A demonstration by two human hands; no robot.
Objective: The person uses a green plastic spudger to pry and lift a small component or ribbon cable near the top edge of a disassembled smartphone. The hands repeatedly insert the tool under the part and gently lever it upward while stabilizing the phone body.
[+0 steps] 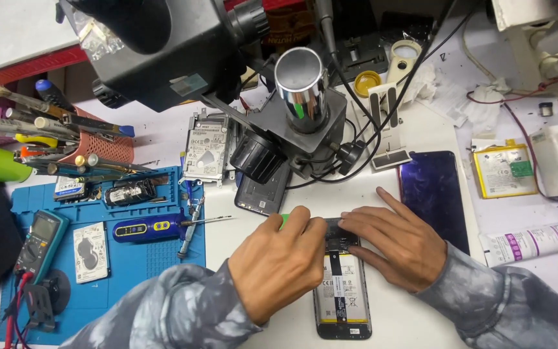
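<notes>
Left hand (pixel 279 262) grips a green tool (pixel 284 220) at the top of the opened phone (pixel 341 291); right hand (pixel 395 245) lies flat, fingers spread, steadying it. Looks like prying; go gently.

Bright, even overhead light on the white bench (pixel 421 129), soft shadows only. Glare on the chrome eyepiece (pixel 300 81) (phone screen (pixel 435 194) glossy too). Microscope body (pixel 156 45) up close is blurred, edges slightly bent
</notes>
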